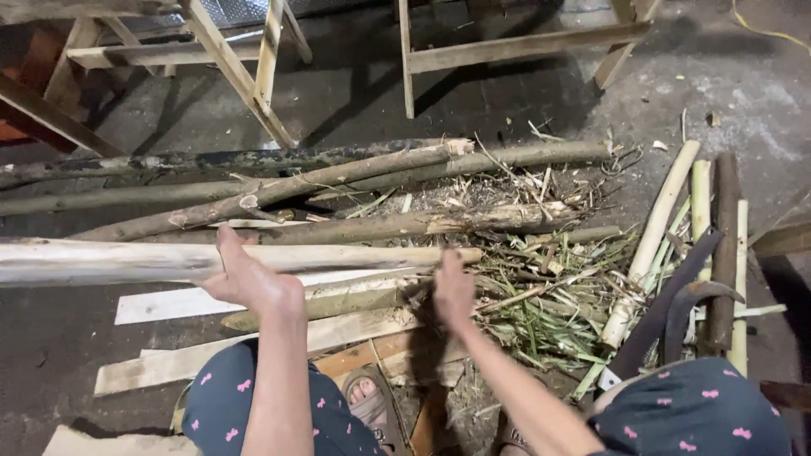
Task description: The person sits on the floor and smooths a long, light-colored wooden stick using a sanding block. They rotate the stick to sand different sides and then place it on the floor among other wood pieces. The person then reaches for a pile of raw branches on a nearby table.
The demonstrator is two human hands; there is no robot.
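Both hands (253, 279) (454, 287) on pale pole (127, 260) (peeled)

1. the floor (718, 76) is dark, rough concrete, dusty and stained.
2. long bark-covered poles (338, 173) lie across it, side by side and partly overlapping.
3. flat pale wooden slats (169, 361) rest nearer the person.
4. a heap of green leaves and splinters (549, 312) covers the middle.
5. peeled pale sticks (655, 228) lie at the right, beside a darker pole (725, 253).

Dim scene lit from near the camera; wooden frames (253, 59) cast hard shadows on the dark floor (355, 93); slight softness throughout.
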